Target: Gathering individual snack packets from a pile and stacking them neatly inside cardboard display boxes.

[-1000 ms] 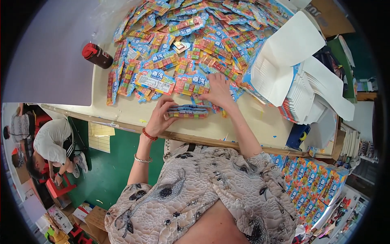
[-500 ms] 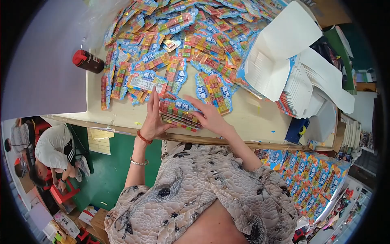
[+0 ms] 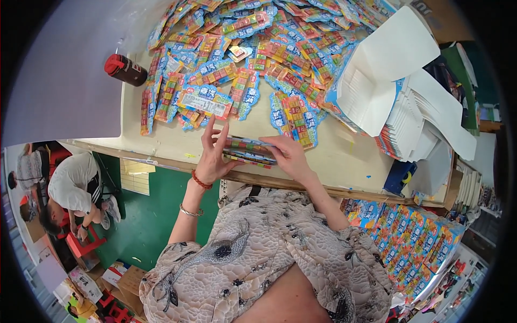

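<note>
A small stack of colourful candy blister packs is held between my two hands at the table's near edge, its edges turned up toward me. My left hand, with a red beaded bracelet at the wrist, grips the stack's left end, fingers up and thumb underneath. At the other end my right hand is closed on the packs, fingers along the top. Just beyond lies a single pack with its pale back up. To the right of it, a pair of overlapping packs rests face up.
A big pile of loose packs covers the far table. An open white box stands at right beside nested flattened cartons. A dark bottle with a red lid is at left. Filled display boxes stack below right. Another person bends over at left.
The stack has tipped from showing its front face to nearly edge-on, and both hands have closed in on its ends. The whole view has shifted slightly.
</note>
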A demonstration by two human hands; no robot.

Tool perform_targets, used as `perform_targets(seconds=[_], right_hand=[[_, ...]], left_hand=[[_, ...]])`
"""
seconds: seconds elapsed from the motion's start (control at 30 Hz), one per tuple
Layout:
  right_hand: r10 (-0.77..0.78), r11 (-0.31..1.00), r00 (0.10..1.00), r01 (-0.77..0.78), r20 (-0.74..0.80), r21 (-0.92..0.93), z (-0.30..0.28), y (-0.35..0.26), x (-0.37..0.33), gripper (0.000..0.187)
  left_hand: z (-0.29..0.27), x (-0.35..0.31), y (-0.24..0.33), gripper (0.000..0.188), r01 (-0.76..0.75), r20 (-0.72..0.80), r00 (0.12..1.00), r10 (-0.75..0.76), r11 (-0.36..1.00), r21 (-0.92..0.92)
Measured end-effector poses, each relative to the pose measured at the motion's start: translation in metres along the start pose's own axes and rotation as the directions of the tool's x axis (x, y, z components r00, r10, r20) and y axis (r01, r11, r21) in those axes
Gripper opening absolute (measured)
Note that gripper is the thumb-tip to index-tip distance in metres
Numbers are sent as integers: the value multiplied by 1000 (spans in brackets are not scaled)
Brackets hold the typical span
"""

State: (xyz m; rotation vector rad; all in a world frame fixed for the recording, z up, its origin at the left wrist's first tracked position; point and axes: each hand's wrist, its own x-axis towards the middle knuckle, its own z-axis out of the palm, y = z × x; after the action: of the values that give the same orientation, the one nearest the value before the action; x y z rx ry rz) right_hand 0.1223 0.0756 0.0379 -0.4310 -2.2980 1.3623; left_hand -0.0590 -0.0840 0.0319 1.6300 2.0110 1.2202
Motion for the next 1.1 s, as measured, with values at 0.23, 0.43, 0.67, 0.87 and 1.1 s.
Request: perform_targets(seconds=[0.23,0.43,0.67,0.87,1.1], right_hand=[[287,876,957,-278,39,394,4,8,0,22],[325,902,946,-314,14,297,-4,6,-8,24],[188,584,788,-570,-586,-579,-30,30,-25,51],[543,837,745,-515,-387,184,-23,11,-29,30],[279,952,955,-288,99,99,-26,1,8,11]], left_hand=[[2,-4,5,106,-8,-51,999,15,990,142],[-10,7,2,86,34,133,990,-45,996,84],[-12,17,11,72,192,295,946,-135,966,-175],[-10,9,-1,73,76,338,941,-13,982,-174],[0,10,11,86,76,-83,993,-89,986,-148]])
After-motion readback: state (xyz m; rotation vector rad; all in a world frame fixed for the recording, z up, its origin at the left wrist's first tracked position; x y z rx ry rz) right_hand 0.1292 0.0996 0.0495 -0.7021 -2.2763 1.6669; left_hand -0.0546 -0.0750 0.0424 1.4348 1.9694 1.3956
